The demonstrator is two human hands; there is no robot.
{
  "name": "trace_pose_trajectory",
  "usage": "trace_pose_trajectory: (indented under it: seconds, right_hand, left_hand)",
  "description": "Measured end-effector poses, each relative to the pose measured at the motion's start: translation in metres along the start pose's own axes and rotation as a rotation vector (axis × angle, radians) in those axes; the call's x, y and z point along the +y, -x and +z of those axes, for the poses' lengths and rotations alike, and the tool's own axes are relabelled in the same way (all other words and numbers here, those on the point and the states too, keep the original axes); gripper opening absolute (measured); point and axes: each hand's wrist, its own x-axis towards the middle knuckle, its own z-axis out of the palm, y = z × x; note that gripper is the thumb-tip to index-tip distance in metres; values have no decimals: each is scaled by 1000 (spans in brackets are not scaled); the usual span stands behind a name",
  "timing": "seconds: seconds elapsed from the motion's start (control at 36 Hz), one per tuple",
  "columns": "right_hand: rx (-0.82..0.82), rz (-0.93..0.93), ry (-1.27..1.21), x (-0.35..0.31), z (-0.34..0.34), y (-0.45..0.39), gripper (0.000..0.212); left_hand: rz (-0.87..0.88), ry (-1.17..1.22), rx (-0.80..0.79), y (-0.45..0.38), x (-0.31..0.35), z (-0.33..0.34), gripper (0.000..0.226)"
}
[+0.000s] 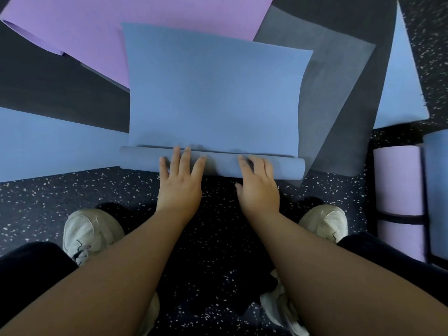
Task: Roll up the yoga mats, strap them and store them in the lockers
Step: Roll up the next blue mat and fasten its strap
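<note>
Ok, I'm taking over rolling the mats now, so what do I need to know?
Left hand: flat, fingers straight, pressing on the roll.
Right hand: fingers curled over the roll's top.
Blue mat: only its near end is rolled; the rest lies flat on the other mats.
Done: a strapped purple roll lies on the right, a blue roll beside it.
Left: finish this roll, strap it, roll the purple mat, grey mat and other flat mats, store all. No lockers in view.
</note>
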Motion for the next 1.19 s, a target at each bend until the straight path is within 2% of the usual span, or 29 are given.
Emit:
trace_pose_trajectory:
  seconds: [0.06, 0.19, 0.44, 0.56, 0.69, 0.83, 1.11, 1.19]
  right_hand:
    - [10, 1, -6, -1, -1, -3, 65]
    - [0, -22, 23, 0, -7, -13, 66]
    - [-35, -111, 63, 8, -18, -35, 58]
    - [45, -142, 67, 10, -12, -27, 46]
    - [143, -168, 77, 18, 3, -3, 44]
    - [136, -189, 89, 20, 12, 20, 38]
    - [104, -216, 120, 21, 15, 54, 48]
    - [107, -215, 109, 21, 17, 61, 47]
  left_hand:
    - [-36, 9, -45, -6, 2, -3, 66]
    - [-65, 84, -28, -19, -5, -5, 68]
    - [-19, 123, -65, -40, -19, -17, 70]
    - [-28, 121, -40, -33, -18, -18, 68]
    - [9, 113, -35, -6, -16, -9, 69]
    - [25, 77, -173, 19, -13, -7, 69]
    - [104, -3, -10, 57, -11, 0, 74]
    - [106, 11, -21, 65, -12, 1, 64]
